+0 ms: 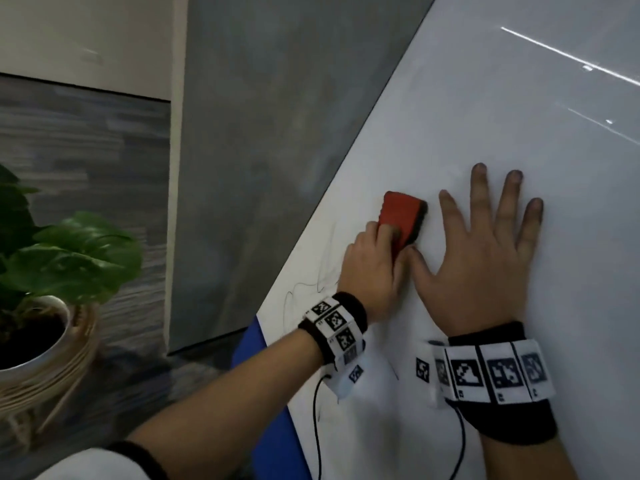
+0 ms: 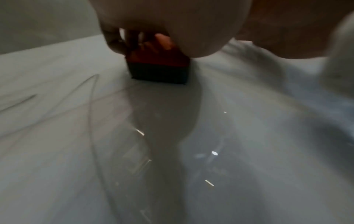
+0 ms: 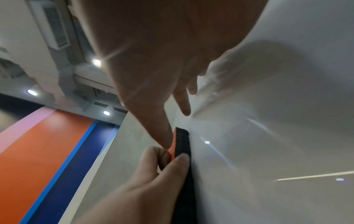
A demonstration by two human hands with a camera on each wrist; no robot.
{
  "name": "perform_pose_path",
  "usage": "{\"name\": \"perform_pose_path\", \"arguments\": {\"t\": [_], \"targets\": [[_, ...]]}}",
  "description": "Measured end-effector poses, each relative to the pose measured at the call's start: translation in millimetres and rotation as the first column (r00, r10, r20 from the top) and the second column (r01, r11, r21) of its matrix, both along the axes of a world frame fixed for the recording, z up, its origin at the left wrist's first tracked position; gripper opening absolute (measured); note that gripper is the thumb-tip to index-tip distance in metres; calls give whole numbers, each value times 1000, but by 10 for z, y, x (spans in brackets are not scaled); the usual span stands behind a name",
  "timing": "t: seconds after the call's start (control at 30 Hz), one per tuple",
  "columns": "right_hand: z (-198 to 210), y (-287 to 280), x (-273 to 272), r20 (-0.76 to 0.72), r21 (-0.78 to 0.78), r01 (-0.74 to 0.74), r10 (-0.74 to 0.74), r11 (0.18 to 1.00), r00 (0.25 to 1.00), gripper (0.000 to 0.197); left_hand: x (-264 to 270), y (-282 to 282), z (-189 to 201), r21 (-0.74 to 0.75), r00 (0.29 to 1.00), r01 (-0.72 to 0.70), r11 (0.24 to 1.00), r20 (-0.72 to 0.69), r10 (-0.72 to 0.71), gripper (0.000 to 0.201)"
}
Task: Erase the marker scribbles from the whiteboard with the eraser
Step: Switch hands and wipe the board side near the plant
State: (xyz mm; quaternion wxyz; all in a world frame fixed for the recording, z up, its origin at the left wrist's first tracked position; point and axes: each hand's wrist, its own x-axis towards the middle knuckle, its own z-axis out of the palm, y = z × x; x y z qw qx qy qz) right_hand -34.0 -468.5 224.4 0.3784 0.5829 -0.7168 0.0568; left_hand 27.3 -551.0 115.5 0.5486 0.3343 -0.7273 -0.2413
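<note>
The whiteboard (image 1: 485,116) fills the right of the head view. My left hand (image 1: 381,251) grips a red eraser (image 1: 401,216) with a black felt base, and the felt lies against the board. Thin black scribbles (image 1: 311,285) run left of that hand and below its wrist. My right hand (image 1: 485,251) lies flat on the board just right of the eraser, fingers spread. In the left wrist view the eraser (image 2: 159,66) sits under my palm, with scribbles (image 2: 91,97) to its left. The right wrist view shows the eraser (image 3: 182,141) edge-on, my right thumb touching it.
A potted green plant (image 1: 52,265) in a white pot on a woven stand is at the far left. A grey wall panel (image 1: 259,133) lies beyond the board's left edge. A blue part (image 1: 273,427) shows under the board's lower edge. Black wrist cables (image 1: 317,427) hang over the board.
</note>
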Motion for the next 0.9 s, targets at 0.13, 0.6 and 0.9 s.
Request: {"name": "perform_pose_path", "arguments": {"t": [0.13,0.6,0.9], "targets": [[4,196,-80,71,-5,-132,132,991,989,76,26,-658,58,305,995,-83,949,-31,97,42],[0,330,-143,21,51,-123,122,991,992,84,110,-1403,1399,189,993,-30,982,-105,50,56],[-148,257,-16,6,27,-41,41,999,999,72,192,-452,-1258,780,999,-47,624,53,9,62]]}}
